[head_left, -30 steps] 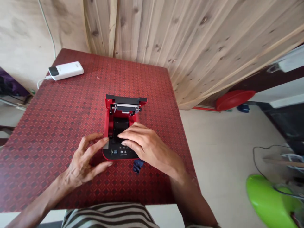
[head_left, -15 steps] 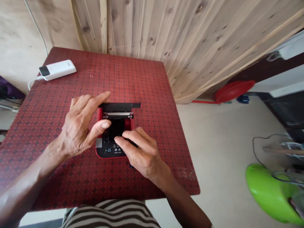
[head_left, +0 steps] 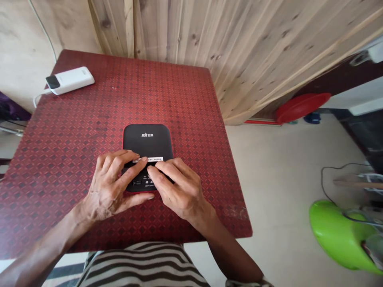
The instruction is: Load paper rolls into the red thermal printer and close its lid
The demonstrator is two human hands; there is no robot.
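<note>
Down over the red-and-black machine had come its black lid, which had stood raised half a second earlier with the roller and dark hollow in view. With it the left hand had dropped from the lid's raised edge to the near part of the machine. Its thumb was stretched out by the machine's front edge, well apart from the fingers, which were bent over the lid's near end; the index fingertip lay at a white strip there. No object showed in its grasp.

The right hand was curled, two fingertips close together near the gap between lid and button panel. Whether they pinched anything could not be told, since the hand hid that corner.

The machine lay flat on the red patterned table, near the person's side, its lid looking almost level, with light lettering on top. A white power bank with a dark end lay at the table's far left corner, a pale cable running from it. Beyond the table rose a plank wall. Off to the right were a red basin and a bright green seat. A striped shirt showed below.
</note>
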